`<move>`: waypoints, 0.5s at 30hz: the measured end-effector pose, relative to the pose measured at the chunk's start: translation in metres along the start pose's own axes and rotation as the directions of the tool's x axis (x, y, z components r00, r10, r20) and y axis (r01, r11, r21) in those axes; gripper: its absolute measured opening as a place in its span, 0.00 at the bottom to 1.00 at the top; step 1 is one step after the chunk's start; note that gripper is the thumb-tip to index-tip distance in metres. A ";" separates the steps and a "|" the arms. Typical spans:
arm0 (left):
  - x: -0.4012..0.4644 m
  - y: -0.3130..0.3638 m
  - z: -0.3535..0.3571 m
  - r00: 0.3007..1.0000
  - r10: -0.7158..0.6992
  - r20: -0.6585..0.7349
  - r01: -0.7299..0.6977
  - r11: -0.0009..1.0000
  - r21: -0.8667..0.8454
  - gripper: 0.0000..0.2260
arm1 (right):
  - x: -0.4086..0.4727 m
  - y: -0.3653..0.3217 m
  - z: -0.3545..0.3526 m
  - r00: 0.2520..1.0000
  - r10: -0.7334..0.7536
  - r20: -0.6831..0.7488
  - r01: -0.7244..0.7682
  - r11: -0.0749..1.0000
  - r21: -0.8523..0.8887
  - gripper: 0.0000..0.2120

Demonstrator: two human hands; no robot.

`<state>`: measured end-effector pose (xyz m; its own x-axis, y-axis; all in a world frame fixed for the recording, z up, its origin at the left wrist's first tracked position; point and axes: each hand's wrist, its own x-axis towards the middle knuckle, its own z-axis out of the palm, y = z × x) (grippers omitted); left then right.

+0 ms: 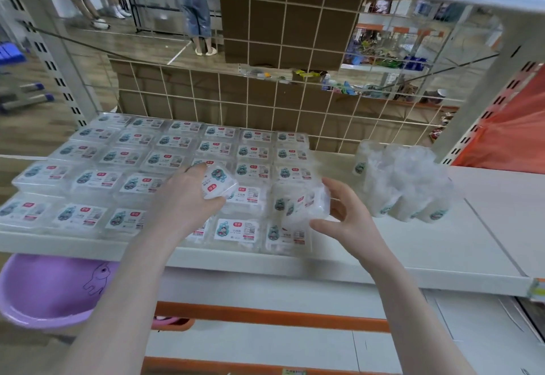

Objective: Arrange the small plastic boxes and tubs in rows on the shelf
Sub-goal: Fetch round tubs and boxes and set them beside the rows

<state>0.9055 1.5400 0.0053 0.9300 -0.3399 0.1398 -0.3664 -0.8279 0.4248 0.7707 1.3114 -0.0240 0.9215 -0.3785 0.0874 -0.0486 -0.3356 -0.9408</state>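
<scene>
Several clear flat plastic boxes [138, 153] with white labels lie in neat rows across the left half of the white shelf [427, 245]. My left hand [185, 200] grips one small labelled box [219, 183], lifted and tilted above the rows. My right hand [351, 215] holds a clear tub [303, 203] lying on its side at the right end of the rows, fingers curled round it. A cluster of clear round tubs [404, 183] stands and leans further right on the shelf.
A wire grid back panel [280, 100] closes the shelf's rear, with brown cardboard behind it. Grey slotted uprights [59, 59] frame both sides. A purple basin [50, 289] sits below left. People stand in the aisle beyond [197, 11].
</scene>
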 end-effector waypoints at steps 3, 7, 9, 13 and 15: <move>0.000 0.004 0.002 1.000 0.003 -0.001 -0.003 1.000 0.011 0.29 | -0.004 0.008 -0.006 1.000 0.012 0.009 -0.012 0.998 -0.061 0.34; 0.001 0.009 0.004 1.000 0.010 0.002 -0.010 0.999 0.033 0.26 | -0.004 0.016 -0.010 1.000 0.031 0.003 -0.030 0.988 -0.154 0.35; 0.001 0.010 0.005 1.000 0.012 0.008 -0.012 0.999 0.035 0.26 | -0.001 0.018 -0.008 0.999 0.032 0.002 -0.030 0.975 -0.219 0.34; 0.001 0.010 0.006 1.000 0.010 0.016 -0.011 0.999 0.036 0.28 | 0.006 0.021 -0.002 0.999 0.031 0.036 -0.015 0.924 -0.381 0.33; 0.001 0.011 0.006 1.000 0.014 0.013 -0.015 0.999 0.038 0.28 | 0.009 0.022 -0.001 0.998 0.043 0.046 -0.018 0.895 -0.445 0.36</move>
<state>0.9021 1.5281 0.0047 0.9243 -0.3574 0.1341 -0.3809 -0.8391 0.3885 0.7771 1.2998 -0.0437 0.9353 -0.3525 0.0315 -0.2317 -0.6773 -0.6983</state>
